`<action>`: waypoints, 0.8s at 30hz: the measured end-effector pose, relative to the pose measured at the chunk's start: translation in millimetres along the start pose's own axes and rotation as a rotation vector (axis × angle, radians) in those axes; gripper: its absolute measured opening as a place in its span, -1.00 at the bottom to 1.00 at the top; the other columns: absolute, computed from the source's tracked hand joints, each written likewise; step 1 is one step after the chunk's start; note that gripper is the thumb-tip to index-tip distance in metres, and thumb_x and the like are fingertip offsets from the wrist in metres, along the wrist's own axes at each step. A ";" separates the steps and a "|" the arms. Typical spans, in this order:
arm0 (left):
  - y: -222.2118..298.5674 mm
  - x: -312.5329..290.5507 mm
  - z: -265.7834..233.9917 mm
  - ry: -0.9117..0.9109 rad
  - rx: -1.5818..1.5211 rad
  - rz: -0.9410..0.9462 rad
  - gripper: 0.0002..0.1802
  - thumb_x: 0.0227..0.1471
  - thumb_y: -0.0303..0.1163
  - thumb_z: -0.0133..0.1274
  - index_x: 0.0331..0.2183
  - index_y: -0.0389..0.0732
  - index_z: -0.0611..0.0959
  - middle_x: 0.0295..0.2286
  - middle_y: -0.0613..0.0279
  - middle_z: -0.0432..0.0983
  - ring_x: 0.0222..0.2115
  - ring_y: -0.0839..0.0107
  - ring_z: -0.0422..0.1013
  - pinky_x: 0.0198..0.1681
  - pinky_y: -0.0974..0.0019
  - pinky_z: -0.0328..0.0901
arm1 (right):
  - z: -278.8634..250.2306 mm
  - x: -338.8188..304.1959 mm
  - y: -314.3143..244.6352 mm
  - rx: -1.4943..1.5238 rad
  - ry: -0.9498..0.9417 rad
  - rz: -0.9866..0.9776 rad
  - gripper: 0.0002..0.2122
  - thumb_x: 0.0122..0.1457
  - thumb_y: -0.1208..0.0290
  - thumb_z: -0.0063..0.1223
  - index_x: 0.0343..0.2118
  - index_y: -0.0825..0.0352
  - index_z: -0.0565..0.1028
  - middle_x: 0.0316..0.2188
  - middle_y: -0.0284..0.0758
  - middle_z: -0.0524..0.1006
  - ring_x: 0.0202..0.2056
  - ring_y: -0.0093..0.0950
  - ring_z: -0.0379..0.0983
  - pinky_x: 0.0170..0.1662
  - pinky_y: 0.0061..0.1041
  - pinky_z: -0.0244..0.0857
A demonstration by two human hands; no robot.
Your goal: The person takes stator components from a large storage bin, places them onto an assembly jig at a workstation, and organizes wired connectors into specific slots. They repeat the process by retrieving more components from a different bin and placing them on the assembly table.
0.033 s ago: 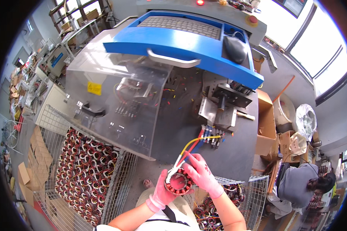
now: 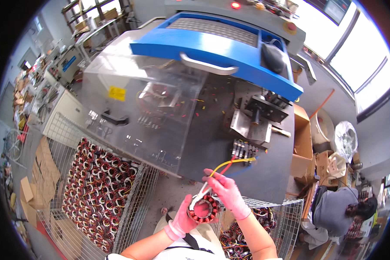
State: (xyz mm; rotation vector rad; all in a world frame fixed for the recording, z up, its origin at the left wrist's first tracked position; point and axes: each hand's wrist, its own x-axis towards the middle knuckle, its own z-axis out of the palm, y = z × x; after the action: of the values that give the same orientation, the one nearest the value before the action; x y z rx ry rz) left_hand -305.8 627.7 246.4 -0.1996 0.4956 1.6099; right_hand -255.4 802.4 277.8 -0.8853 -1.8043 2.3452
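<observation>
Pink gloves cover both my hands. My left hand (image 2: 182, 220) is closed around the left side of a motor stator (image 2: 203, 220), a ring with copper-red windings. White sleeving (image 2: 199, 197) rises from the ring's top left toward my right hand (image 2: 230, 198). That hand is closed, its fingertips pinching the stator's lead wires just above the ring. Beyond the fingers, a yellow lead (image 2: 224, 164) and a red one fan out over the dark bench. A blue lead looks blurred and spreads to the right below them. The yellow lead's tip is near a row of small clamps (image 2: 242, 149).
On the dark bench (image 2: 266, 182) stand a metal fixture (image 2: 256, 118), a brush (image 2: 281, 131) and a clear guard (image 2: 160, 134). A blue keyboard tray (image 2: 203, 45) overhangs it. Wire baskets of stators (image 2: 100, 195) (image 2: 247, 234) flank me. A person (image 2: 336, 210) sits at right.
The view has swung, shifting the bench rightward in the picture. My right fingers have moved up and away from the ring along the leads. The blue lead has separated from the red.
</observation>
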 end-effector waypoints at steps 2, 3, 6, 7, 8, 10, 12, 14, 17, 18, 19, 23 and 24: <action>2.8 -35.9 -18.2 -0.125 -0.194 -0.034 -0.09 0.08 0.31 -0.23 0.19 -0.23 0.21 0.05 -0.02 0.32 0.04 0.00 0.30 0.03 -0.19 0.27 | 29.2 -5.2 -16.8 0.152 -0.076 0.099 -0.73 0.20 0.37 0.06 -0.08 0.38 0.51 -0.35 -0.44 0.56 -0.52 -0.80 0.27 -0.48 -0.84 0.12; 2.1 -52.0 -27.5 -0.131 -0.223 -0.026 -0.09 0.08 0.31 -0.23 0.19 -0.23 0.22 0.05 -0.01 0.32 0.05 -0.03 0.29 0.04 -0.19 0.26 | 37.1 -4.7 -3.1 0.229 -0.117 0.114 -0.72 0.20 0.36 0.07 -0.08 0.39 0.50 -0.32 -0.41 0.56 -0.51 -0.79 0.30 -0.46 -0.83 0.17; 1.3 -108.2 -58.7 -0.109 -0.364 0.032 -0.11 0.08 0.31 -0.24 0.18 -0.22 0.24 0.06 -0.01 0.32 0.06 -0.08 0.28 0.08 -0.20 0.22 | 90.5 -13.4 27.1 0.502 -0.174 0.171 -0.69 0.22 0.34 0.06 -0.05 0.42 0.46 -0.22 -0.30 0.56 -0.42 -0.67 0.44 -0.33 -0.73 0.34; 0.7 -129.4 -70.2 -0.096 -0.423 0.063 -0.11 0.09 0.31 -0.24 0.18 -0.22 0.24 0.06 -0.01 0.31 0.06 -0.09 0.27 0.09 -0.21 0.21 | 122.0 -21.2 28.4 0.564 -0.153 0.187 -0.69 0.23 0.34 0.05 -0.05 0.43 0.45 -0.21 -0.28 0.55 -0.41 -0.64 0.45 -0.30 -0.70 0.36; -1.7 -152.7 -83.4 -0.081 -0.451 0.098 -0.13 0.09 0.30 -0.24 0.18 -0.19 0.25 0.07 0.00 0.31 0.07 -0.10 0.27 0.10 -0.22 0.20 | 153.2 -29.5 34.9 0.627 -0.131 0.209 -0.68 0.23 0.34 0.04 -0.04 0.44 0.44 -0.20 -0.27 0.55 -0.39 -0.62 0.46 -0.27 -0.68 0.38; -5.9 -203.5 -112.3 -0.051 -0.513 0.168 -0.16 0.09 0.30 -0.24 0.17 -0.15 0.27 0.08 0.01 0.30 0.08 -0.11 0.26 0.11 -0.23 0.18 | 210.2 -39.7 59.8 0.447 -0.245 0.178 -0.74 0.25 0.42 -0.02 -0.04 0.41 0.46 -0.27 -0.31 0.56 -0.36 -0.60 0.48 -0.22 -0.66 0.39; -6.4 -256.6 -132.9 0.044 -0.484 0.293 -0.20 0.11 0.30 -0.29 0.16 -0.10 0.30 0.09 0.04 0.29 0.09 -0.11 0.24 0.13 -0.26 0.14 | 268.2 -51.9 80.8 0.182 -0.397 0.148 -0.75 0.25 0.46 -0.03 -0.05 0.40 0.47 -0.30 -0.33 0.57 -0.36 -0.63 0.47 -0.22 -0.67 0.39; -13.2 -308.2 -154.8 0.170 -0.454 0.435 -0.19 0.10 0.32 -0.33 0.15 -0.10 0.31 0.13 0.05 0.25 0.12 -0.10 0.20 0.14 -0.28 0.11 | 334.4 -77.0 94.4 -0.168 -0.516 0.036 -0.78 0.19 0.50 0.04 -0.10 0.39 0.50 -0.33 -0.39 0.57 -0.36 -0.72 0.44 -0.26 -0.67 0.37; -36.2 -370.5 -197.2 0.247 -0.545 0.629 -0.19 0.11 0.33 -0.33 0.15 -0.07 0.31 0.11 0.11 0.28 0.10 0.03 0.25 0.14 -0.19 0.17 | 425.7 -106.3 126.2 -0.662 -0.638 -0.499 -0.76 0.01 0.53 0.20 -0.22 0.30 0.52 -0.45 -0.33 0.53 -0.42 -0.40 0.51 -0.33 -0.46 0.39; -40.2 -391.9 -207.9 0.260 -0.578 0.668 -0.21 0.11 0.32 -0.33 0.14 -0.06 0.33 0.10 0.12 0.30 0.08 0.05 0.28 0.12 -0.17 0.19 | 448.7 -113.8 134.9 -0.819 -0.720 -0.661 -0.81 -0.03 0.49 0.19 -0.30 0.26 0.53 -0.46 -0.31 0.49 -0.38 -0.26 0.48 -0.32 -0.34 0.36; -45.3 -411.8 -215.7 0.253 -0.637 0.704 -0.24 0.11 0.31 -0.32 0.12 -0.05 0.35 0.08 0.13 0.33 0.06 0.08 0.30 0.10 -0.15 0.22 | 468.8 -124.9 141.8 -1.026 -0.820 -0.765 -0.84 -0.01 0.45 0.18 -0.33 0.26 0.53 -0.43 -0.33 0.49 -0.36 -0.26 0.48 -0.30 -0.33 0.36; -60.3 -472.6 -245.4 0.116 -0.809 0.864 -0.33 0.14 0.26 -0.28 0.03 -0.04 0.45 -0.03 0.16 0.43 -0.03 0.17 0.40 0.03 -0.08 0.32 | 536.2 -154.5 157.0 -1.183 -1.164 -0.644 -0.85 0.03 0.36 0.14 -0.34 0.26 0.56 -0.43 -0.27 0.47 -0.36 -0.26 0.46 -0.27 -0.33 0.34; -59.3 -482.6 -246.9 0.105 -0.820 0.902 -0.34 0.14 0.25 -0.27 0.01 -0.05 0.46 -0.05 0.16 0.45 -0.04 0.19 0.41 0.02 -0.07 0.33 | 547.5 -154.0 157.8 -1.092 -1.224 -0.537 -0.85 0.03 0.37 0.15 -0.33 0.27 0.56 -0.46 -0.25 0.47 -0.39 -0.24 0.45 -0.29 -0.33 0.34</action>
State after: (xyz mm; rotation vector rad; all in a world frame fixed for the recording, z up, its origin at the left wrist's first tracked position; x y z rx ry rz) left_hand -235.4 87.9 216.0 -0.7548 -0.0689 2.6419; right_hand -335.6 217.7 281.9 1.3171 -3.1285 1.3654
